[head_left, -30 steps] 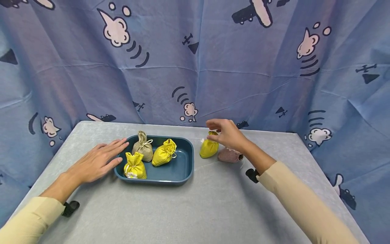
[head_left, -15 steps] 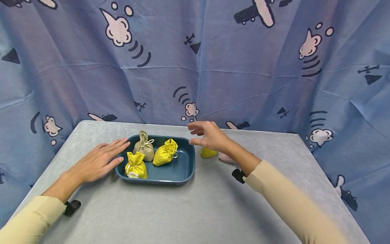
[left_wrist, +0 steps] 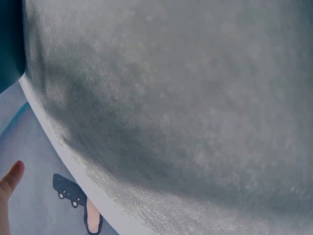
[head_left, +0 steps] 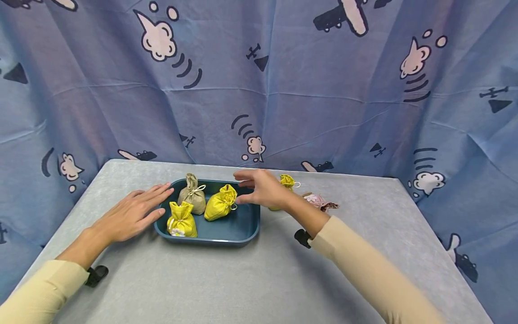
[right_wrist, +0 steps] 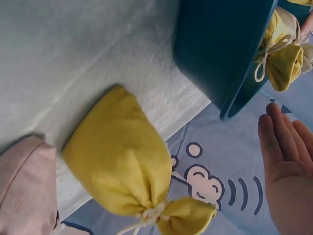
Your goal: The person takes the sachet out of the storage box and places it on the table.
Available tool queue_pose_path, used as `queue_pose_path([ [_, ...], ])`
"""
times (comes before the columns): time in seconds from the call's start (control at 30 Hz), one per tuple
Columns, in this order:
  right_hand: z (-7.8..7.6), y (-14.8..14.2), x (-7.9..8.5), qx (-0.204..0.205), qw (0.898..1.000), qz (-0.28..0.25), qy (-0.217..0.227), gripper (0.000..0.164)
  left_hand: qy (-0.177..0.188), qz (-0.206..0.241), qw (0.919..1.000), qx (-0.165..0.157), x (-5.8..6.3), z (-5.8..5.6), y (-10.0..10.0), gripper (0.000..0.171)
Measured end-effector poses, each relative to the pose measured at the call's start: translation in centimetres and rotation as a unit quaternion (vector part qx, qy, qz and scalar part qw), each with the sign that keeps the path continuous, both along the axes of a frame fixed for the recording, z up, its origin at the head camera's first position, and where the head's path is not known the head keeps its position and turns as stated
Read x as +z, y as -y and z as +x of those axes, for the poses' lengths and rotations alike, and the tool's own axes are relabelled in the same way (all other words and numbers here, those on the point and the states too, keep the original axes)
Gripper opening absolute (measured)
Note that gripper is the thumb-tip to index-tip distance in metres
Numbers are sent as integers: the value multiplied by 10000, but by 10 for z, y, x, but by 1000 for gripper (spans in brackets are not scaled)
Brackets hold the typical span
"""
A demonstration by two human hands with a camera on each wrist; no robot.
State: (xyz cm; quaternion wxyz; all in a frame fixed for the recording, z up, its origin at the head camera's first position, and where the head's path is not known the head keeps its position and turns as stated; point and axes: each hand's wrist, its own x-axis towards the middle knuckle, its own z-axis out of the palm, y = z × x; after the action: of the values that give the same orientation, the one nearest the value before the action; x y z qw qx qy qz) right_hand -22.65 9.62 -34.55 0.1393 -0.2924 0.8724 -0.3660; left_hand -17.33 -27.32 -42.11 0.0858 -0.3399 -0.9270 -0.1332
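A dark blue tray (head_left: 224, 233) holds a beige drawstring pouch (head_left: 193, 198), a yellow pouch with a white flower (head_left: 181, 221) and another yellow pouch (head_left: 218, 206). My left hand (head_left: 126, 215) lies with straight fingers at the tray's left rim. Over the right rim hovers my right hand (head_left: 263, 191), thumb and fingers apart and nothing between them, its fingertips close to the tied neck of the right-hand yellow pouch. Behind that hand, on the table, a third yellow pouch (right_wrist: 120, 152) is partly hidden in the head view, beside a pink pouch (right_wrist: 29, 186).
The grey-covered table (head_left: 226, 288) ends at the back against a blue printed curtain (head_left: 259, 90). Black straps show at both wrists. The left wrist view shows mostly tablecloth, with a tray corner (left_wrist: 10, 49) and one fingertip.
My right hand has moved left from above the loose yellow pouch to the tray's right rim, uncovering the tops of the loose yellow and pink pouches. My left hand stays put.
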Motion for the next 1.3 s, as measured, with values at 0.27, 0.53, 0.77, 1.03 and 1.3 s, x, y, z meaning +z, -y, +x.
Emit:
queue_pose_path([
  [0.27, 0, 9, -6, 100, 9997, 143, 176, 73, -88, 88, 9999, -18, -2, -1, 0, 54],
  [0.53, -2, 15, -13, 163, 9993, 308, 108, 75, -55, 138, 9999, 14, -4, -2, 0, 54],
  [0.77, -2, 20, -13, 318, 9984, 469, 23, 76, -64, 153, 9999, 15, -5, -2, 0, 54],
  [1.03, -4, 25, -14, 365, 9967, 702, -195, 71, -27, 154, 9999, 42, -4, -1, 0, 54],
  [1.3, -6, 30, -14, 371, 9953, 854, -269, 68, -45, 162, 9999, 19, -4, -1, 0, 54],
])
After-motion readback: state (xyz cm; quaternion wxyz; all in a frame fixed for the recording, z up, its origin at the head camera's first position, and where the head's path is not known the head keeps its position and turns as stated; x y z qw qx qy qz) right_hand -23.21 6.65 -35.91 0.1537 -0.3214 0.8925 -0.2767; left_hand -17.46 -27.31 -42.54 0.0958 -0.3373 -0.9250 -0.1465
